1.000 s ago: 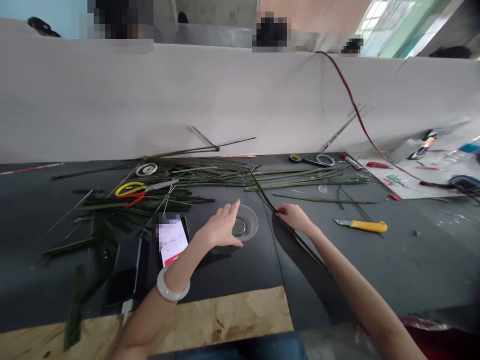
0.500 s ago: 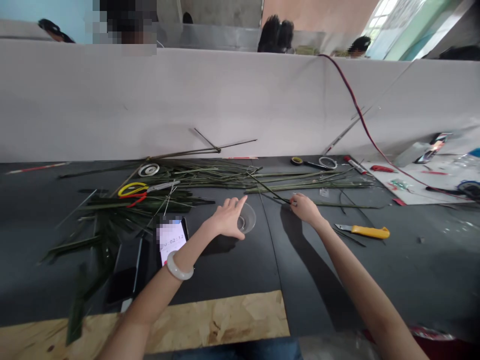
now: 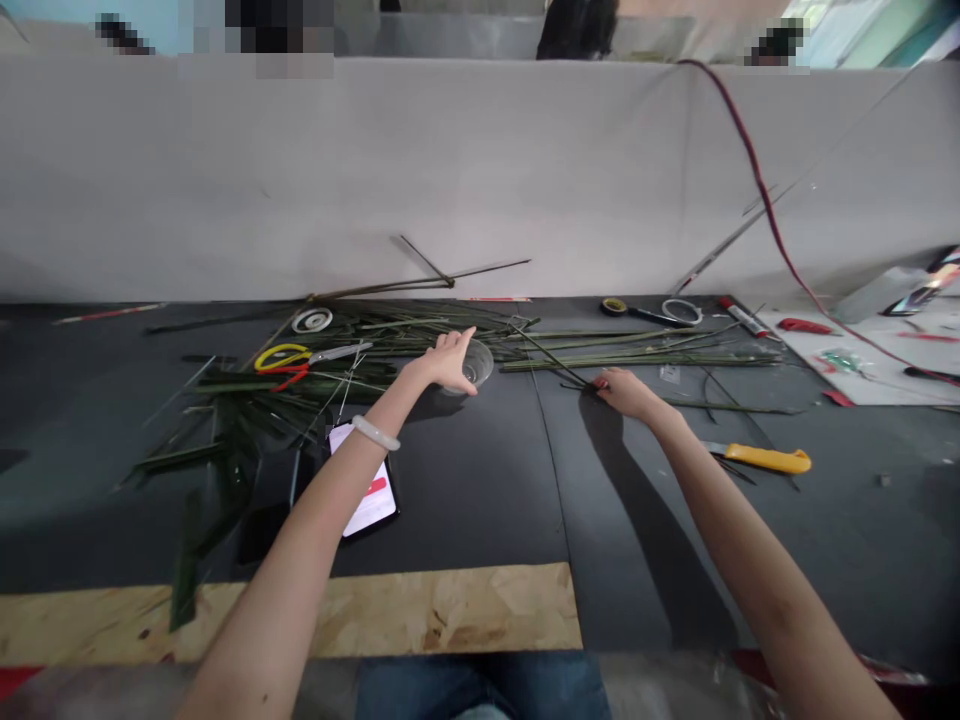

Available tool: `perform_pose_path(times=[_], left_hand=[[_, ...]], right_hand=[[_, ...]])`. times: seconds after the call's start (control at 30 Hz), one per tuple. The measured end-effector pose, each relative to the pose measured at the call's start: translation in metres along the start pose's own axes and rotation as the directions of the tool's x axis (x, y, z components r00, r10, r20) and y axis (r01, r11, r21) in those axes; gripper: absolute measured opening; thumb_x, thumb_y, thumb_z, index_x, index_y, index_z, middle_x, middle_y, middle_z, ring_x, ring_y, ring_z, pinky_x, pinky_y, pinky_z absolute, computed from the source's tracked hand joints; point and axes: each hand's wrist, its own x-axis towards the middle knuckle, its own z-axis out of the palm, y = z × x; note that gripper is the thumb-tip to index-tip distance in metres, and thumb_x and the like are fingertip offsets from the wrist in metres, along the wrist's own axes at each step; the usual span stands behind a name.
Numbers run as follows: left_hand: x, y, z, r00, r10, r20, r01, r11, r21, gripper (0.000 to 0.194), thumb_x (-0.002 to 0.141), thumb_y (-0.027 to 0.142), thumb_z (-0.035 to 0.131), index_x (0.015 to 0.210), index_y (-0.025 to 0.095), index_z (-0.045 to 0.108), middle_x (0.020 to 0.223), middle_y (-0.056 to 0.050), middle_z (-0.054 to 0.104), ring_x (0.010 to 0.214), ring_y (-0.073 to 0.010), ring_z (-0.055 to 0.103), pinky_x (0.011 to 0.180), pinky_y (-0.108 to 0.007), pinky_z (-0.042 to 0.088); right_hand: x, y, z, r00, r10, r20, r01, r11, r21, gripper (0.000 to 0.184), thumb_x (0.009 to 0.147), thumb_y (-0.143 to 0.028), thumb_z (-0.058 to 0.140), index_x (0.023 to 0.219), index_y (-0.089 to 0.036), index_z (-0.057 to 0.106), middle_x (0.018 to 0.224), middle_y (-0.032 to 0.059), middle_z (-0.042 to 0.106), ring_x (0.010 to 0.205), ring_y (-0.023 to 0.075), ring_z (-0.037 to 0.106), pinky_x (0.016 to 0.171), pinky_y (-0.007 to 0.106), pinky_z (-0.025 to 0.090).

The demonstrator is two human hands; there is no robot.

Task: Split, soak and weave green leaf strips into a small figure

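Note:
My left hand (image 3: 448, 362) is curved around the side of a clear plastic cup (image 3: 480, 366), thumb and forefinger spread along its rim. The cup stands at the front edge of a pile of thin green stems (image 3: 420, 335). To the right, my right hand (image 3: 626, 390) is closed in a pinch at the table, on the end of a green stem (image 3: 551, 355) that slants up to the left. Its fingertips are partly hidden. Left of the cup lie scissors (image 3: 300, 362) with yellow and red handles. A lit phone (image 3: 375, 505) lies under my left forearm.
A yellow-handled knife (image 3: 769, 458) lies right of my right hand. Tape rolls (image 3: 613, 306) and a marker (image 3: 742, 316) are farther back. Green leaf strips (image 3: 184, 570) spread over the left side. A red-black cable (image 3: 757, 165) hangs across the white partition (image 3: 450, 160); people sit beyond it.
My left hand has moved the cup away from me and to the left, up to the stems. My right hand stays at nearly the same spot with the stem. The view has shifted slightly.

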Motion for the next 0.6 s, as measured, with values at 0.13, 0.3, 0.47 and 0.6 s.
perform_pose_path(times=[0.13,0.3,0.47,0.6], left_hand=[[0.005,-0.004,0.003,1.0,0.015,0.002,-0.015,0.999,-0.039,0.129,0.048,0.052,0.075,0.15,0.016,0.005,0.154,-0.024,0.012,0.139,-0.0444,0.013,0.106,-0.06,0.022],[-0.007,0.004,-0.002,0.998,-0.033,-0.052,0.031,0.999,-0.031,0.136,0.048,0.059,0.077,0.15,0.014,-0.001,0.155,-0.022,-0.013,0.143,-0.0406,-0.008,0.112,-0.059,0.004],[-0.055,0.028,-0.013,0.974,0.049,-0.221,-0.042,0.998,0.037,0.073,0.074,0.041,0.064,0.135,0.008,0.042,0.147,-0.023,0.033,0.136,-0.0348,0.032,0.109,-0.044,0.03],[-0.096,0.042,-0.018,0.986,0.045,-0.163,-0.05,0.998,-0.03,0.037,0.08,0.042,0.058,0.104,0.014,0.066,0.107,-0.013,0.069,0.106,-0.0295,0.061,0.091,-0.037,0.046]], right_hand=[[-0.001,-0.004,0.0,1.0,-0.009,0.022,0.009,1.0,-0.014,0.028,0.079,-0.008,0.049,0.099,-0.009,0.068,0.104,0.0158,0.068,0.098,0.0231,0.062,0.079,0.026,0.041],[-0.008,-0.024,-0.006,1.0,-0.023,-0.006,0.023,1.0,0.005,0.026,0.08,-0.01,0.048,0.1,-0.01,0.065,0.102,0.0162,0.069,0.094,0.0241,0.063,0.076,0.027,0.042],[-0.027,-0.063,-0.037,0.986,-0.117,-0.117,0.128,0.988,0.091,0.026,0.085,-0.016,0.045,0.105,-0.016,0.061,0.104,0.0112,0.068,0.09,0.0209,0.062,0.073,0.026,0.043],[-0.049,-0.1,-0.07,0.939,-0.227,-0.258,0.309,0.889,0.339,0.016,0.082,-0.021,0.049,0.092,-0.018,0.061,0.087,0.0064,0.068,0.075,0.0182,0.061,0.068,0.027,0.044]])
